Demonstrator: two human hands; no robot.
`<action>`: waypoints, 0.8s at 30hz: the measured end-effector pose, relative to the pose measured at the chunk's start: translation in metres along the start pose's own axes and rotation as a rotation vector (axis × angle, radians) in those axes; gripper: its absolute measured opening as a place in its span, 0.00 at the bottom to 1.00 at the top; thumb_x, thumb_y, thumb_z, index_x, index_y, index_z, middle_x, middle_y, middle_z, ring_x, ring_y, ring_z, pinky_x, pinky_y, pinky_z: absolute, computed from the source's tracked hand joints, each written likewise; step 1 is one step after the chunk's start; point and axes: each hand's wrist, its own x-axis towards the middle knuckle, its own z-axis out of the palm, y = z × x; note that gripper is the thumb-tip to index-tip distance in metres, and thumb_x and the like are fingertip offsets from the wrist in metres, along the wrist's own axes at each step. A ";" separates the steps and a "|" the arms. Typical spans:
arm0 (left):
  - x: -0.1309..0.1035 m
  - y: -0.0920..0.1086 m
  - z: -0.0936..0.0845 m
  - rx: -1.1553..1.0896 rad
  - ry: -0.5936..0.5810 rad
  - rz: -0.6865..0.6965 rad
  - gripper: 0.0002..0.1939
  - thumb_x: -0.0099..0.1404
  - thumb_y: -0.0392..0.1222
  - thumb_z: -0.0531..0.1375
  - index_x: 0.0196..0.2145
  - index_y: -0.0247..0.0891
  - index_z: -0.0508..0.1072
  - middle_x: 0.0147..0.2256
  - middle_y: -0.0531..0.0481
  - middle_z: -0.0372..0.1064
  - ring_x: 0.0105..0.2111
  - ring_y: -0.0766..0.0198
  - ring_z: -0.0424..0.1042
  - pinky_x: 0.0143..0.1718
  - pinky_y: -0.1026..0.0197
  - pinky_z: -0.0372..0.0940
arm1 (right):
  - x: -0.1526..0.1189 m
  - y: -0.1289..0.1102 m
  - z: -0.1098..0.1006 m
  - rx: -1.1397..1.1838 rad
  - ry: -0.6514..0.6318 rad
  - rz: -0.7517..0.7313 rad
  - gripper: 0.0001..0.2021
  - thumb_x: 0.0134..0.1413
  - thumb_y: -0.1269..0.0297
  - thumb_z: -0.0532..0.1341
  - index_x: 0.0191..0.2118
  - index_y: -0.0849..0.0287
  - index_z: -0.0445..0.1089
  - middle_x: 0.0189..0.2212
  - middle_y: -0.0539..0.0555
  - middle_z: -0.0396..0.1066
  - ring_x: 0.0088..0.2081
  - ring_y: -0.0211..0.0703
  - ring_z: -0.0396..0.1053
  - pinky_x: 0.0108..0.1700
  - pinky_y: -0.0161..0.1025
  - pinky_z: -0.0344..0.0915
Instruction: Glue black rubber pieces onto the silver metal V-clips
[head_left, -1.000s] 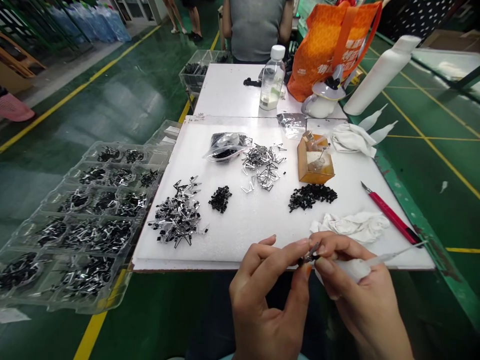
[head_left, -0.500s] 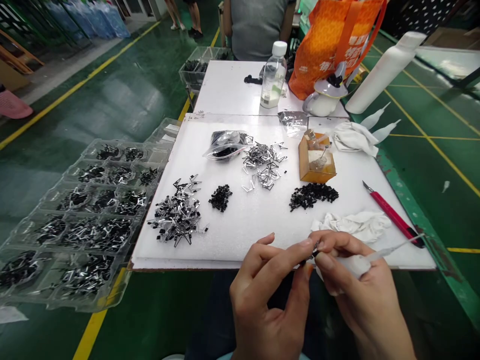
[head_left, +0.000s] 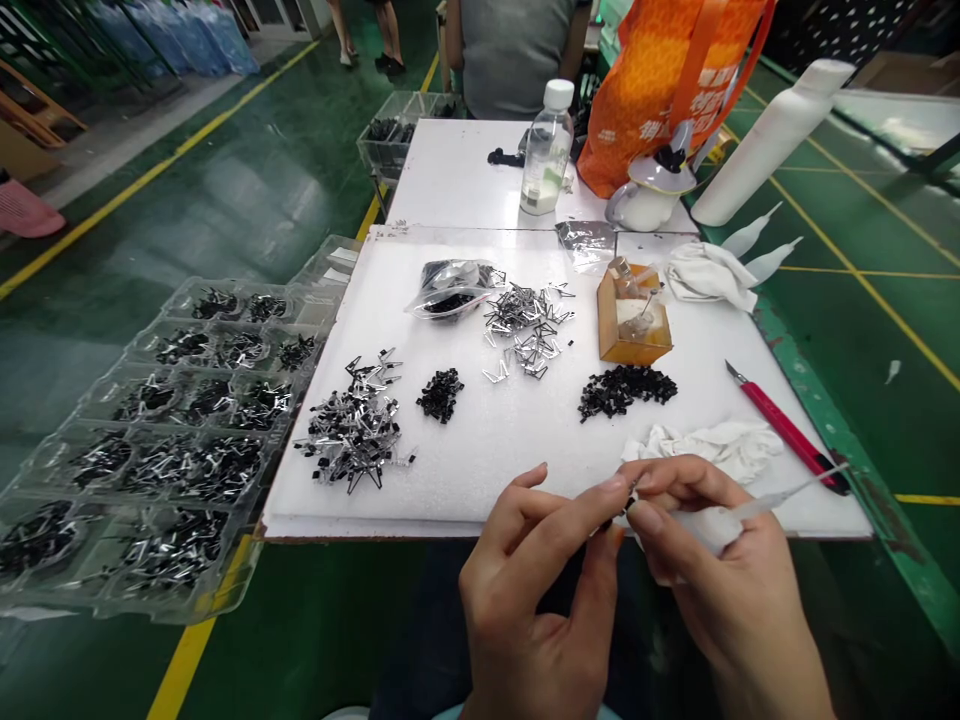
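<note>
At the near edge of the table, my left hand pinches a small black part between thumb and fingers. The fingertips of my right hand meet it there and grip the same small part, most of which is hidden. Tucked in my right palm is a white squeeze bottle with a thin nozzle pointing right. Beyond my hands lie a pile of tiny black pieces and a smaller black pile. Bent metal clips lie farther back, and clips with black ends are heaped at left.
A divided clear tray full of parts stands left of the table. A yellow box holds small glass bottles. To the right are a red craft knife and a crumpled white cloth. An orange bag stands behind; a person sits beyond.
My right fingertips have shifted very slightly on the small part. Both hands otherwise keep their place, and the things on the table have not moved.
</note>
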 end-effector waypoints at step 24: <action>0.005 0.005 0.006 -0.411 0.172 -0.698 0.12 0.64 0.34 0.72 0.44 0.48 0.87 0.34 0.55 0.75 0.37 0.64 0.84 0.45 0.66 0.77 | 0.059 0.011 -0.015 -0.354 0.242 -0.355 0.17 0.70 0.48 0.62 0.51 0.55 0.79 0.36 0.55 0.78 0.22 0.35 0.55 0.25 0.38 0.56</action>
